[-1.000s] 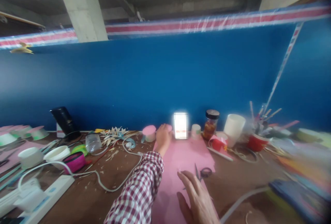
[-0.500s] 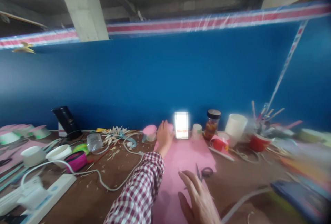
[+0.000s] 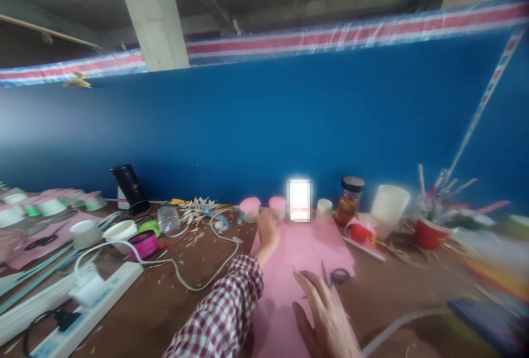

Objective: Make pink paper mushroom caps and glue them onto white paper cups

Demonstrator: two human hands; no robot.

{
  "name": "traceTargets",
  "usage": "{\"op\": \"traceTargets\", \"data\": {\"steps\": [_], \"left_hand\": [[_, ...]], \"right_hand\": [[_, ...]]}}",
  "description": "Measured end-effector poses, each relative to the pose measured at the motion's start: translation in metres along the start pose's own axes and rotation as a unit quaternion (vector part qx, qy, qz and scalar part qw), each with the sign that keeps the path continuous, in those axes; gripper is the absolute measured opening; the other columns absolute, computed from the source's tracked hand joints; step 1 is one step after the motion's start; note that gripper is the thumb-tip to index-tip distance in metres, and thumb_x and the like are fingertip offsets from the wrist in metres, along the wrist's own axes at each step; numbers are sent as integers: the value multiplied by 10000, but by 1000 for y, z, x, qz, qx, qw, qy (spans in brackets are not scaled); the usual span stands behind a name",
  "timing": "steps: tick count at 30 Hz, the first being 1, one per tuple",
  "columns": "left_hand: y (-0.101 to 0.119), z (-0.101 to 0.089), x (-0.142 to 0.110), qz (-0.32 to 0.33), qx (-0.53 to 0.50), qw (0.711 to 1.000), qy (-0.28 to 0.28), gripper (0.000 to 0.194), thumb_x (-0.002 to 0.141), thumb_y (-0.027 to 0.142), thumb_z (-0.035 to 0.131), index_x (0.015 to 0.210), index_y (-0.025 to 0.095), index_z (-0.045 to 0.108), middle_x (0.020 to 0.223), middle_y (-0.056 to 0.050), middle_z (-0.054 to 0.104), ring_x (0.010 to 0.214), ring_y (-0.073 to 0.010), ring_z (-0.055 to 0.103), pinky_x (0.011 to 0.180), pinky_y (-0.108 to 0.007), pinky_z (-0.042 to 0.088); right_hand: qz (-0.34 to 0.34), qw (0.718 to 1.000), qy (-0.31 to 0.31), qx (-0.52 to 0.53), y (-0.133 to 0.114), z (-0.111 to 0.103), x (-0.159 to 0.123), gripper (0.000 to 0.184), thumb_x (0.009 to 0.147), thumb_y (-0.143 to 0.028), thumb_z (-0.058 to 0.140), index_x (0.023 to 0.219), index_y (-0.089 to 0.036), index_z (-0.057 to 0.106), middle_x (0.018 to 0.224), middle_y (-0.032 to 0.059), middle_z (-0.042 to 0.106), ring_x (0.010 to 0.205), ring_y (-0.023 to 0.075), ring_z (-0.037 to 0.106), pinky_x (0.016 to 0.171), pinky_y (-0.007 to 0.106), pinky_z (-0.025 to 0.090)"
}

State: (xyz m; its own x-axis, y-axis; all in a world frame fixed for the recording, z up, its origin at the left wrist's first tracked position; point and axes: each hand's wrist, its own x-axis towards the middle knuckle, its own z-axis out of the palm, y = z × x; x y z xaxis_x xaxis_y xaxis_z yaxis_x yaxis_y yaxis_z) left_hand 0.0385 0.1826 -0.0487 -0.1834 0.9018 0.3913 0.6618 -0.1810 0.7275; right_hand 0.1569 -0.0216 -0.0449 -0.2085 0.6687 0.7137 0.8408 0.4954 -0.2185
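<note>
L fingers (image 3: 265, 218) by pink-topped cups (image 3: 250, 207); jar (image 3: 349, 204) & scissors (image 3: 326, 276) to R.

The near edge cuts off the maroon-and-white checked cloth sleeve (image 3: 217, 314). The bare right hand (image 3: 324, 311) partly hides the dark metal scissors (image 3: 326, 275). Pixelation obscures the upright glowing white rectangle (image 3: 300, 199). Near right, a flat blue object (image 3: 483, 316) blurs.

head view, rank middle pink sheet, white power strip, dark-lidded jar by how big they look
1. Middle pink sheet
2. White power strip
3. Dark-lidded jar, farther away than the strip
</note>
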Motion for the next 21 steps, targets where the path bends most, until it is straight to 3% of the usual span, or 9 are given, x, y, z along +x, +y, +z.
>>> {"op": "traceTargets", "data": {"steps": [7,11,16,19,21], "left_hand": [[10,-42,-13,4,-64,994,-91,148,800,176,494,863,173,628,892,-72,677,848,-186,617,774,-292,445],[16,-69,-43,6,-124,983,-137,288,836,297,447,638,174,615,652,-26,659,627,-142,603,629,-232,439],[11,-86,-89,-16,-178,975,-133,404,867,435,372,660,172,599,465,22,512,465,-118,503,485,-206,371],[0,-92,-100,-14,-181,977,-114,433,881,455,334,720,170,617,479,20,502,479,-124,493,497,-217,362],[-7,-94,-101,3,-172,979,-106,440,876,456,354,669,173,621,538,-2,548,548,-131,521,541,-224,369]], "right_hand": [[1,1000,-23,-1,-2,-7,2,415,856,-211,470,1264,-138,448,1140,151,598,1017,247,615,794,373,558],[10,1000,-10,6,2,-7,1,401,867,-217,458,1264,-163,436,1137,147,592,1030,265,602,789,401,551],[88,993,-36,74,-5,-26,18,346,885,-269,439,1221,-185,442,1026,123,613,853,214,643,698,334,564],[132,980,-63,135,-7,-36,42,328,889,-325,426,1191,-204,471,961,96,627,767,190,649,633,296,566],[158,972,-66,162,1,-30,60,346,871,-368,434,1163,-195,503,974,106,634,771,196,652,614,286,564]]}}
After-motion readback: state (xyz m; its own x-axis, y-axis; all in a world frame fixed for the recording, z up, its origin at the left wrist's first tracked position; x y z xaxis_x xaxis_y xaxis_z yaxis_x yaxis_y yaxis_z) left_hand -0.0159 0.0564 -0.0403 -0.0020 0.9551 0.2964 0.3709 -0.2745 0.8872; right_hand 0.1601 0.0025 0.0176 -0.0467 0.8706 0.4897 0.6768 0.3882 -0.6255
